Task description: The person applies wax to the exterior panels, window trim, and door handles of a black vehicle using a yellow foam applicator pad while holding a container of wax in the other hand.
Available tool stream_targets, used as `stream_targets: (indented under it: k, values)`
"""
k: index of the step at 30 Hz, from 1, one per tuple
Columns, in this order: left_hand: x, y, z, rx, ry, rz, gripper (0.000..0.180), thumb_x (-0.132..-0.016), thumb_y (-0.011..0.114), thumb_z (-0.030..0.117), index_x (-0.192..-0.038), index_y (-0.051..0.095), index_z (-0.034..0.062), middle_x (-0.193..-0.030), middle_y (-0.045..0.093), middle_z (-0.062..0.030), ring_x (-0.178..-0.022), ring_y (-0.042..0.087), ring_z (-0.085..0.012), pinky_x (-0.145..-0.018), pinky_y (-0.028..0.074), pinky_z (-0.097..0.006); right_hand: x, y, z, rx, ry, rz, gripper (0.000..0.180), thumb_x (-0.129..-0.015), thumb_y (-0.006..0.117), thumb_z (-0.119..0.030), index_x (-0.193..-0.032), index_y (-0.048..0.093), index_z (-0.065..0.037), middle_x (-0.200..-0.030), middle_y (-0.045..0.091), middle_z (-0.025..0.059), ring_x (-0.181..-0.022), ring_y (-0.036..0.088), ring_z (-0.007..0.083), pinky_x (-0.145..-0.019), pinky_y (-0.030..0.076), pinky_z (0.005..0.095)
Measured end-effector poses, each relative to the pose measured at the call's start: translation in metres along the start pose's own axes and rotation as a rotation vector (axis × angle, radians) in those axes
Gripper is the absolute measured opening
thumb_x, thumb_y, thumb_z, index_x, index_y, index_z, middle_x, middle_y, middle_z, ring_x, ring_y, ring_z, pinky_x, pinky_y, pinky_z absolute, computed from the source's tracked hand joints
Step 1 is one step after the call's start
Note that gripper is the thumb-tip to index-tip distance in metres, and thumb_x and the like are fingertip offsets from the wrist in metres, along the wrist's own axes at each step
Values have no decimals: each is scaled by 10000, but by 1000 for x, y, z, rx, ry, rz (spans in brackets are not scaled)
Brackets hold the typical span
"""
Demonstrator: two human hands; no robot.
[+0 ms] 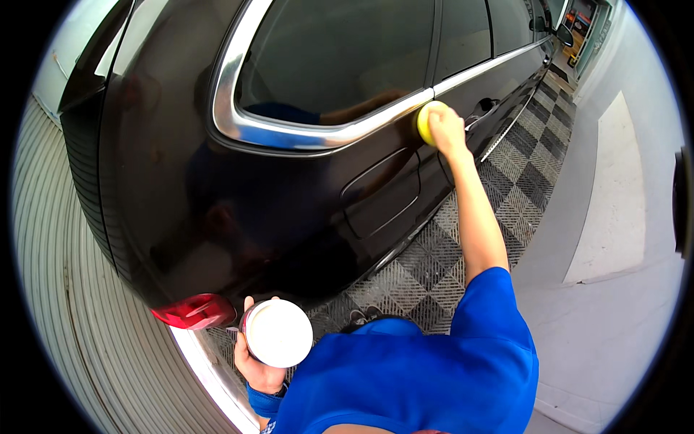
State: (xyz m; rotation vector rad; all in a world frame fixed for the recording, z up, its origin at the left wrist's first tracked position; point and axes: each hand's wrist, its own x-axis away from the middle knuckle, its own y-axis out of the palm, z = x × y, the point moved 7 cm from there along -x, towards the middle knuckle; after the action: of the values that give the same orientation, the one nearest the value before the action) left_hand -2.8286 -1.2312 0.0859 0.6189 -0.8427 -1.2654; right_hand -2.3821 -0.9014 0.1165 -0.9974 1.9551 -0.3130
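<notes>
My right hand [448, 132] is closed on a round yellow sponge pad [427, 124] and presses it to the dark car's side panel [289, 195], just below the chrome window trim [340, 135]. The right arm is stretched far forward. Low on the left, close to my body, my left hand [254, 362] holds a round tub [279, 333] with its pale top facing up. The fingers wrap around the tub's side; whether the pale top is a lid or the contents, I cannot tell. The fuel flap [381, 192] lies under my right forearm's left side.
The red tail light [194, 311] sits near the tub. A ribbed shutter door [58, 289] stands at the left, a pale wall [571, 340] at the right. Between car and wall runs a checkered grey tile floor [506, 195]. A side mirror [564, 35] juts out at the far end.
</notes>
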Motion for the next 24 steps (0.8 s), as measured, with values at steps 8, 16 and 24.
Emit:
stream_targets:
  k: [8, 16, 24]
  values:
    - [2, -10, -2, -19, -25, -21, 618, -1028, 398, 395, -1574, 303, 122, -1543, 395, -245, -1410, 419, -401, -1160, 358, -546, 54, 4, -24, -148, -269, 7, 246, -897, 474, -200, -856, 664, -49, -842, 656, 218, -836, 640, 455, -731, 481, 548]
    - [16, 9, -22, -54, 40, 13, 733, -974, 519, 429, -1595, 251, 147, -1565, 364, -244, -1426, 402, -385, -1177, 339, -520, 85, 6, -52, -197, -284, -40, 136, -862, 512, -120, -776, 581, -39, -822, 622, 203, -803, 588, 445, -713, 470, 513]
    - [23, 47, -81, -34, 75, 35, 722, -983, 508, 432, -1598, 245, 160, -1576, 342, -243, -1437, 380, -396, -1173, 337, -543, 95, 14, -2, -348, -61, 148, 113, -835, 482, -85, -822, 584, -39, -853, 607, 143, -875, 572, 347, -787, 431, 453]
